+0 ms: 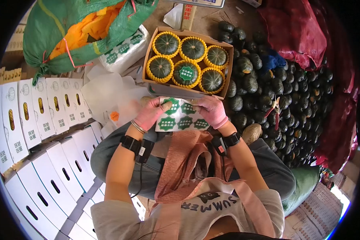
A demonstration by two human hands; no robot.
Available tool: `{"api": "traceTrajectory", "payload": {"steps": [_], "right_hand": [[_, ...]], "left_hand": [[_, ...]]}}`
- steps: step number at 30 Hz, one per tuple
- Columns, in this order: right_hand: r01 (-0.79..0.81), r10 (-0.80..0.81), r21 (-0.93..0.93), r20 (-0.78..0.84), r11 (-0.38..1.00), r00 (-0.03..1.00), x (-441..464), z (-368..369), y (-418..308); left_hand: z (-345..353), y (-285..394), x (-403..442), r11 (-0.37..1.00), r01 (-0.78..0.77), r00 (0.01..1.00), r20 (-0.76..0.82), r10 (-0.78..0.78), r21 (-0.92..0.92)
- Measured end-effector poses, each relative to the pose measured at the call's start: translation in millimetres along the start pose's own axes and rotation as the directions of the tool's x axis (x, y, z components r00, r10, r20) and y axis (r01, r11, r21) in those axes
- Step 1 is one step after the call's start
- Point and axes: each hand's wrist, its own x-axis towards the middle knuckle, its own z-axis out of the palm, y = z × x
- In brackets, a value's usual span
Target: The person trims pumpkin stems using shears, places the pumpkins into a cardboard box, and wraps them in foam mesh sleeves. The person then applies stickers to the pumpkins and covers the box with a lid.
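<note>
My left hand [149, 114], in a pink glove with bare fingertips, pinches the left edge of a white sheet of green stickers [177, 123]. At the sheet's upper right, my right hand [212, 111], gloved the same way, grips it with fingers closed. Just beyond the sheet stands an open cardboard box [231, 60] with several dark green squashes [193, 49] in yellow foam nets. One squash in the front row, the middle one [186, 73], carries a green sticker on top.
White cartons [60, 160] line the left side. A green sack [40, 36] with orange foam lies at upper left. Many loose squashes [284, 120] are heaped at right, with red-handled clippers [276, 110] on them and red mesh sacks [296, 32] behind.
</note>
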Motion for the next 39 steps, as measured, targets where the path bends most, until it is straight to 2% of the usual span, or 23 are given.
{"api": "traceTrajectory", "payload": {"steps": [4, 5, 8, 9, 11, 12, 13, 14, 15, 16, 17, 18, 19, 20, 21, 22, 24, 27, 30, 31, 35, 37, 39], "right_hand": [[0.148, -0.146, -0.173, 0.029, 0.974, 0.989, 7, -15, -9], [0.172, -0.168, -0.198, 0.034, 0.965, 0.985, 9, -15, -11], [0.126, -0.128, 0.054, 0.044, 0.991, 0.991, 10, -16, -5], [0.11, -0.118, 0.076, 0.107, 0.991, 0.987, 13, -17, -5], [0.074, -0.098, 0.115, 0.224, 0.991, 0.97, 21, -20, -6], [0.101, -0.144, 0.182, 0.242, 0.978, 0.96, 28, -21, -4], [0.126, -0.191, 0.248, 0.255, 0.96, 0.948, 38, -21, -2], [0.15, -0.237, 0.314, 0.263, 0.938, 0.935, 47, -22, 0], [0.014, -0.209, 0.509, 0.328, 0.861, 0.921, 53, -25, 1], [-0.166, -0.185, 0.816, 0.315, 0.553, 0.931, 57, -17, 4], [-0.214, -0.15, 0.887, 0.297, 0.408, 0.943, 61, -8, 16], [-0.253, -0.109, 0.935, 0.287, 0.249, 0.952, 68, 0, 29], [-0.182, 0.046, 0.803, 0.19, 0.567, 0.981, 81, 3, 35], [-0.408, 0.377, 0.812, 0.254, 0.418, 0.891, 103, 16, 27], [-0.534, 0.487, 0.686, 0.29, 0.495, 0.824, 121, 29, 31], [-0.468, 0.446, 0.619, 0.204, 0.631, 0.872, 129, 51, 45], [-0.44, 0.456, 0.461, 0.084, 0.771, 0.886, 143, 91, 65], [-0.582, 0.572, 0.254, 0.121, 0.772, 0.811, 153, 114, 62], [-0.558, 0.558, 0.115, 0.033, 0.822, 0.829, 151, 120, 51], [-0.502, 0.504, 0.152, 0.027, 0.851, 0.863, 150, 122, 52], [-0.465, 0.463, 0.008, 0.07, 0.885, 0.884, 150, 124, 55], [-0.385, 0.405, -0.184, 0.092, 0.905, 0.909, 146, 120, 42], [-0.286, 0.355, -0.361, 0.14, 0.888, 0.924, 142, 119, 36]], "left_hand": [[0, -2, 2, 0.992, -0.022, 0.999, -0.02, 0.025, 0.123], [7, 0, 1, 0.999, -0.021, 0.997, -0.079, 0.025, 0.047], [-4, -4, 6, 0.984, -0.023, 0.993, -0.109, 0.043, 0.179], [-12, -7, 8, 0.947, 0.062, 0.988, -0.154, -0.014, 0.316], [-11, -1, 4, 0.996, 0.05, 0.996, -0.078, -0.043, 0.08], [-11, 4, 2, 0.998, 0.048, 0.998, -0.037, -0.049, -0.037], [-13, 8, -1, 0.996, 0.064, 0.998, -0.022, -0.065, -0.07], [-19, 8, -1, 0.992, 0.067, 0.993, -0.093, -0.077, -0.104], [-26, 7, -2, 0.988, 0.069, 0.982, -0.162, -0.092, -0.138], [-36, 4, -1, 0.983, 0.069, 0.967, -0.231, -0.108, -0.17], [-47, -3, 1, 0.993, 0.028, 0.951, -0.302, -0.061, -0.115], [-55, -11, 1, 0.997, 0.075, 0.942, -0.329, -0.073, -0.004], [-56, -12, 0, 0.986, 0.128, 0.931, -0.356, -0.083, 0.105], [-55, -11, -1, 0.96, 0.182, 0.92, -0.383, -0.09, 0.213], [-47, -11, -1, 0.977, 0.18, 0.933, -0.336, -0.132, 0.116], [-44, -16, 1, 0.971, 0.168, 0.946, -0.305, -0.109, 0.173], [-44, -35, 8, 0.95, 0.138, 0.967, -0.246, -0.068, 0.28], [-47, -49, 12, 0.949, 0.11, 0.977, -0.207, -0.049, 0.295], [-39, -29, 8, 0.968, 0.149, 0.971, -0.216, -0.104, 0.203], [-38, -26, 7, 0.962, 0.167, 0.969, -0.217, -0.12, 0.216], [-38, -28, 7, 0.982, 0.116, 0.974, -0.211, -0.083, 0.148], [-38, -30, 7, 0.988, 0.106, 0.973, -0.218, -0.079, 0.114], [-41, -32, 8, 0.976, 0.094, 0.977, -0.205, -0.053, 0.198]]}}
